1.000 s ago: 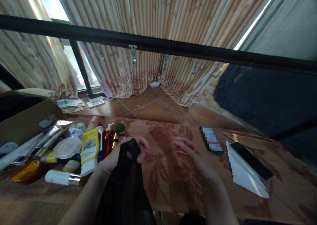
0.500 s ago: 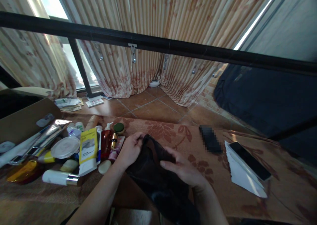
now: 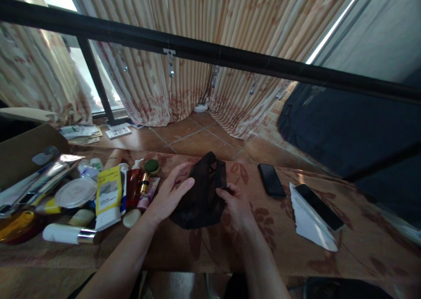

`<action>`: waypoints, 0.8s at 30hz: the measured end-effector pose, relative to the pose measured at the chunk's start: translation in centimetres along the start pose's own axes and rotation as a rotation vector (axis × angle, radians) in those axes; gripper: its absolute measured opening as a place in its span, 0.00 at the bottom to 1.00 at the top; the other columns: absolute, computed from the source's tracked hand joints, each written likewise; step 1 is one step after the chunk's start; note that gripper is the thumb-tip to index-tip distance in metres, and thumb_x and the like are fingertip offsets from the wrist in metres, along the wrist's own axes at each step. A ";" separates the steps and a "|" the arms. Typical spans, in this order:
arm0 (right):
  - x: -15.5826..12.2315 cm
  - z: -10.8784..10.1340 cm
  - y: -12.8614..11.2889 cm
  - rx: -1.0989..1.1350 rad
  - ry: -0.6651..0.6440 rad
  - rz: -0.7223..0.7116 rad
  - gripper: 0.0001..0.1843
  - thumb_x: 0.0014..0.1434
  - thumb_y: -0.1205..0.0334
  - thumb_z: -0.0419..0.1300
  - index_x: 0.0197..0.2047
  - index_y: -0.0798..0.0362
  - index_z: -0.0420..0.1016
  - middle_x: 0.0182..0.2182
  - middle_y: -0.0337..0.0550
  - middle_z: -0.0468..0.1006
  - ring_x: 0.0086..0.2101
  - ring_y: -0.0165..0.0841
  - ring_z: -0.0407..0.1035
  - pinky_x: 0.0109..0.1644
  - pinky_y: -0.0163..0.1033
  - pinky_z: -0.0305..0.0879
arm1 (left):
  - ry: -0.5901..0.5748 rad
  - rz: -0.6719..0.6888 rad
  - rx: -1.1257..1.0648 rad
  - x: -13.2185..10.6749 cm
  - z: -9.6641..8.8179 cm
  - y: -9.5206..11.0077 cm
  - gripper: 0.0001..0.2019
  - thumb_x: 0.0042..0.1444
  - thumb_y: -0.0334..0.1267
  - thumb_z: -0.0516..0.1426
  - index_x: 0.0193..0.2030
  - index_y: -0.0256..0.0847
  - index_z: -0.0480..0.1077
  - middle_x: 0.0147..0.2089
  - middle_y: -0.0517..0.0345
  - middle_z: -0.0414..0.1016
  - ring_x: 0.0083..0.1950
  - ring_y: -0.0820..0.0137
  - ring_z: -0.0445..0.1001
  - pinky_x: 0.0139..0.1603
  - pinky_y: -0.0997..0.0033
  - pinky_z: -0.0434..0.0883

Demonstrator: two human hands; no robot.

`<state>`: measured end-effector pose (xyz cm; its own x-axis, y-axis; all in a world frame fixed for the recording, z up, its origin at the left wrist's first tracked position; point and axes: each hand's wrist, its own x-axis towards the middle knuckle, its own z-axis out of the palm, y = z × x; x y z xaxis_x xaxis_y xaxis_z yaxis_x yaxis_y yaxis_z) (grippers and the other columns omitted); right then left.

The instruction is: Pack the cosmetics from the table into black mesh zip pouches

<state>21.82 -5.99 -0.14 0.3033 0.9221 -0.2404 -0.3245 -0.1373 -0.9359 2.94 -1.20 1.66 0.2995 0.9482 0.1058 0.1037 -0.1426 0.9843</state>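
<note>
A dark, sheer black mesh pouch (image 3: 202, 198) stands half-collapsed on the cloth-covered table in front of me. At its left side is my left hand (image 3: 171, 193), thumb and fingers apart, resting against the fabric. On the opposite side, my right hand (image 3: 237, 202) pinches the pouch's right edge between thumb and fingers. What lies inside the pouch, if anything, cannot be made out through the dark fabric. Close to my left hand lie a pink tube (image 3: 148, 193), a small gold-capped bottle (image 3: 144, 182) and a red pump bottle (image 3: 133, 187).
Several cosmetics crowd the left, including a yellow tube (image 3: 108, 193), a round lidded jar (image 3: 75, 192) and a white bottle (image 3: 62, 233). Behind them is a cardboard box (image 3: 29, 154). To the right lie a black phone (image 3: 271, 180), another phone (image 3: 319, 206) and white paper (image 3: 309, 228). A dark rail (image 3: 197, 48) crosses ahead.
The black pouch, earlier stretched toward me over the table's near edge, now sits bunched farther forward on the table. My left hand's fingers have spread; my right hand has shifted to its edge.
</note>
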 end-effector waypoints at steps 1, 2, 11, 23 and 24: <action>-0.1 0.3 0.2 -0.024 -0.019 -0.005 0.15 0.40 0.58 0.69 0.32 0.54 0.76 0.27 0.39 0.79 0.28 0.32 0.71 0.33 0.37 0.68 | -0.049 -0.008 -0.018 -0.1 0.1 0.0 0.28 0.58 0.49 0.56 0.63 0.44 0.59 0.63 0.49 0.66 0.61 0.60 0.67 0.60 0.60 0.65; -0.1 0.5 0.3 -0.038 -0.042 -0.007 0.15 0.41 0.59 0.69 0.34 0.54 0.76 0.27 0.39 0.79 0.28 0.32 0.71 0.32 0.36 0.67 | -0.087 -0.010 -0.015 -0.1 0.1 0.0 0.30 0.57 0.48 0.57 0.64 0.44 0.58 0.64 0.49 0.65 0.60 0.60 0.68 0.59 0.60 0.66; -0.3 0.9 0.3 -0.086 -0.038 -0.019 0.14 0.42 0.58 0.67 0.34 0.55 0.75 0.20 0.33 0.73 0.17 0.25 0.62 0.17 0.30 0.55 | 0.058 0.039 0.246 0.8 -1.3 -1.9 0.32 0.48 0.34 0.57 0.63 0.40 0.61 0.57 0.47 0.70 0.46 0.63 0.75 0.49 0.59 0.72; 0.4 0.2 0.2 -0.343 0.078 -0.208 0.21 0.45 0.56 0.65 0.43 0.55 0.77 0.35 0.44 0.79 0.29 0.31 0.69 0.30 0.34 0.64 | 0.221 -0.041 0.261 1.0 -2.1 -1.8 0.24 0.47 0.33 0.55 0.54 0.39 0.69 0.47 0.52 0.78 0.44 0.62 0.77 0.46 0.64 0.73; 0.5 0.4 0.3 -0.347 0.069 -0.229 0.22 0.46 0.55 0.65 0.45 0.55 0.77 0.37 0.45 0.79 0.32 0.32 0.70 0.33 0.35 0.66 | 0.214 -0.047 0.249 0.9 -2.0 -1.8 0.23 0.48 0.34 0.55 0.54 0.39 0.69 0.44 0.53 0.79 0.43 0.62 0.77 0.45 0.64 0.73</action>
<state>21.53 -5.48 -0.44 0.3958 0.9181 -0.0220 0.0756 -0.0565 -0.9955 1.14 0.52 0.27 0.0853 0.9897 0.1147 0.3496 -0.1376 0.9267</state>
